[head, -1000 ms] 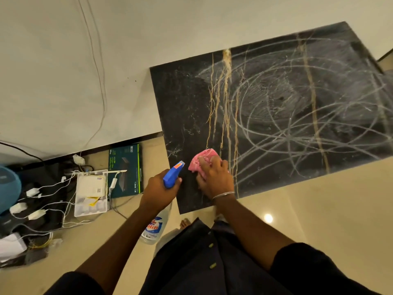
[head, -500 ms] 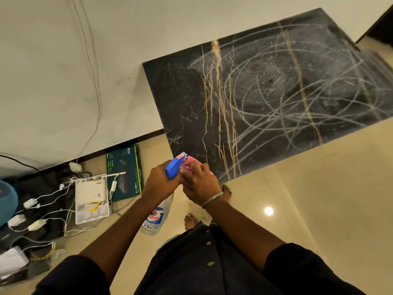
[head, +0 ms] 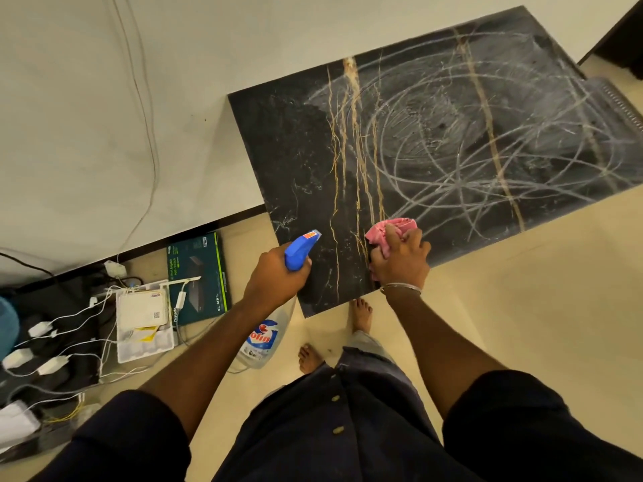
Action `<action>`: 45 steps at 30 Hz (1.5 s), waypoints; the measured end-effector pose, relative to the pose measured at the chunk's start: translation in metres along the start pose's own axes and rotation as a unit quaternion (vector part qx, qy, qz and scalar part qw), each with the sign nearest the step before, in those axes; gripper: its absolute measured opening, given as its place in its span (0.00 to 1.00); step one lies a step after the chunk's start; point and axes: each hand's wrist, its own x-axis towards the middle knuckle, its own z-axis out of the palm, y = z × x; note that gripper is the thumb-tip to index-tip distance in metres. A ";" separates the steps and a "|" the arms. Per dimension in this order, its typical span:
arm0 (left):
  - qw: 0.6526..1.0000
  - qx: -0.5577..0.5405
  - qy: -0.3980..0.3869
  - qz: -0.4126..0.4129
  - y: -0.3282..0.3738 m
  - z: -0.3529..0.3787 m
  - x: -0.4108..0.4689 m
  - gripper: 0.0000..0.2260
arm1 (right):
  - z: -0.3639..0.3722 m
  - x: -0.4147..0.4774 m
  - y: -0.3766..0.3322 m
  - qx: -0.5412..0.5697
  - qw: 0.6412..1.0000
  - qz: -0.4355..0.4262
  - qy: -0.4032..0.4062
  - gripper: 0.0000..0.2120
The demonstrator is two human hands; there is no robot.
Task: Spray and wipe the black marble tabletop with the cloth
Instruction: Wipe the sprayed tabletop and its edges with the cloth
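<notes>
While left hand [head: 275, 277] grips blue-headed spray bottle [head: 260, 339] at near corner of black marble tabletop [head: 299, 161] | right hand [head: 401, 263], fingers curled round pink cloth [head: 390, 229], at its front edge

A spray bottle [head: 301, 250] is gripped by the left hand [head: 275, 276], nozzle over the tabletop [head: 452, 133] corner. A pink cloth [head: 389, 229] is held bunched in the right hand [head: 400, 262] at the near edge. Whitish swirls are seen across the tabletop.
</notes>
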 end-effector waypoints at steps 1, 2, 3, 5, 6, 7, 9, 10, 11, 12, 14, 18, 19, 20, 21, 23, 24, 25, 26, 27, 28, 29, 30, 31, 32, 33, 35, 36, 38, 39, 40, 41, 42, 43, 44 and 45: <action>1.000 0.000 0.002 0.003 0.001 -0.001 0.001 0.04 | 0.001 -0.004 -0.010 -0.010 0.999 -0.031 -0.007 0.24; 1.000 0.000 0.003 0.005 0.001 -0.001 0.002 0.04 | 0.004 -0.010 -0.022 -0.022 0.997 -0.075 -0.018 0.24; 1.000 0.001 0.003 0.005 0.001 -0.002 0.003 0.04 | 0.008 -0.018 -0.036 -0.026 0.991 -0.131 -0.022 0.24; 1.000 0.003 0.004 -0.003 0.002 -0.002 0.004 0.05 | 0.018 -0.035 -0.063 -0.017 0.972 -0.231 -0.030 0.22; 1.000 0.005 0.005 -0.008 0.004 -0.003 0.005 0.06 | 0.022 -0.043 -0.073 -0.009 0.965 -0.257 -0.056 0.22; 1.000 0.009 0.006 -0.011 0.004 -0.003 0.006 0.08 | 0.025 -0.047 -0.079 -0.006 0.958 -0.271 -0.091 0.22; 1.000 0.017 0.008 -0.012 0.008 -0.002 0.010 0.08 | 0.025 -0.042 -0.075 -0.017 0.945 -0.303 -0.121 0.23; 1.000 0.019 0.010 -0.013 0.010 -0.001 0.012 0.07 | 0.023 -0.035 -0.067 -0.030 0.938 -0.321 -0.126 0.24; 1.000 0.018 0.010 -0.013 0.013 0.000 0.014 0.06 | 0.018 -0.027 -0.056 -0.038 0.935 -0.330 -0.124 0.25; 1.000 0.016 0.009 -0.011 0.015 0.001 0.016 0.05 | 0.013 -0.018 -0.045 -0.040 0.940 -0.317 -0.119 0.26; 1.000 0.014 0.005 -0.011 0.019 0.003 0.022 0.05 | 0.003 0.007 -0.020 -0.039 0.961 -0.258 -0.095 0.25; 1.000 0.008 0.005 -0.017 0.024 0.009 0.034 0.06 | -0.015 0.056 0.016 -0.037 0.987 -0.152 -0.048 0.26; 1.000 0.006 0.007 -0.019 0.026 0.010 0.036 0.06 | -0.017 0.063 0.017 -0.033 0.989 -0.136 -0.043 0.26; 1.000 0.006 0.008 -0.021 0.027 0.010 0.038 0.06 | -0.017 0.067 0.015 -0.024 0.992 -0.121 -0.036 0.26; 1.000 0.008 0.009 -0.025 0.029 0.010 0.040 0.05 | -0.017 0.068 0.009 -0.012 0.994 -0.106 -0.024 0.26; 0.999 0.018 0.013 -0.030 0.030 0.011 0.044 0.06 | -0.015 0.062 -0.009 -0.005 0.993 -0.113 0.015 0.24; 0.999 0.022 0.015 -0.032 0.031 0.011 0.045 0.06 | -0.014 0.059 -0.018 -0.019 0.988 -0.144 0.043 0.24; 0.999 0.025 0.017 -0.033 0.032 0.012 0.047 0.06 | -0.013 0.057 -0.028 -0.036 0.980 -0.186 0.061 0.24; 0.999 0.027 0.018 -0.033 0.034 0.013 0.050 0.05 | -0.010 0.055 -0.038 -0.047 0.972 -0.223 0.060 0.24; 0.999 0.030 0.018 -0.034 0.034 0.012 0.050 0.05 | -0.006 0.051 -0.048 -0.041 0.966 -0.255 0.020 0.25; 0.999 0.033 0.019 -0.035 0.035 0.012 0.052 0.05 | -0.001 0.046 -0.057 -0.026 0.960 -0.278 -0.026 0.24; 0.999 0.034 0.019 -0.036 0.037 0.012 0.055 0.05 | 0.002 0.044 -0.064 -0.012 0.953 -0.297 -0.060 0.23; 0.998 0.033 0.020 -0.040 0.039 0.012 0.058 0.06 | 0.004 0.044 -0.066 -0.006 0.947 -0.311 -0.077 0.23; 0.998 0.030 0.022 -0.043 0.042 0.012 0.062 0.06 | 0.005 0.046 -0.067 -0.006 0.941 -0.328 -0.089 0.23; 0.998 0.028 0.022 -0.043 0.045 0.012 0.064 0.07 | 0.005 0.049 -0.064 -0.014 0.933 -0.347 -0.095 0.24; 0.998 0.028 0.025 -0.043 0.049 0.013 0.067 0.06 | 0.002 0.055 -0.060 -0.025 0.927 -0.363 -0.096 0.25; 0.998 0.029 0.030 -0.049 0.056 0.014 0.074 0.04 | -0.005 0.074 -0.045 -0.026 0.927 -0.363 -0.092 0.26; 0.998 0.031 0.034 -0.053 0.059 0.014 0.077 0.05 | -0.011 0.086 -0.035 -0.028 0.934 -0.346 -0.088 0.25; 0.997 0.028 0.040 -0.055 0.065 0.013 0.083 0.05 | -0.028 0.113 -0.016 -0.050 0.949 -0.309 -0.047 0.24; 0.997 0.026 0.044 -0.052 0.067 0.012 0.087 0.05 | -0.035 0.128 -0.006 -0.060 0.955 -0.288 -0.030 0.24; 0.997 0.025 0.050 -0.048 0.069 0.011 0.090 0.06 | -0.039 0.143 0.004 -0.064 0.963 -0.259 -0.032 0.24; 0.997 0.023 0.055 -0.045 0.071 0.011 0.092 0.06 | -0.041 0.155 0.010 -0.067 0.969 -0.231 -0.049 0.25; 0.997 0.022 0.057 -0.043 0.073 0.011 0.093 0.06 | -0.041 0.163 0.015 -0.067 0.973 -0.212 -0.056 0.25; 0.997 0.021 0.057 -0.043 0.073 0.010 0.095 0.05 | -0.039 0.166 0.015 -0.065 0.978 -0.192 -0.057 0.25; 0.997 0.021 0.056 -0.044 0.073 0.009 0.096 0.05 | -0.038 0.164 0.011 -0.053 0.983 -0.168 -0.059 0.25; 0.997 0.024 0.055 -0.047 0.071 0.009 0.098 0.05 | -0.039 0.158 0.002 -0.038 0.987 -0.145 -0.050 0.24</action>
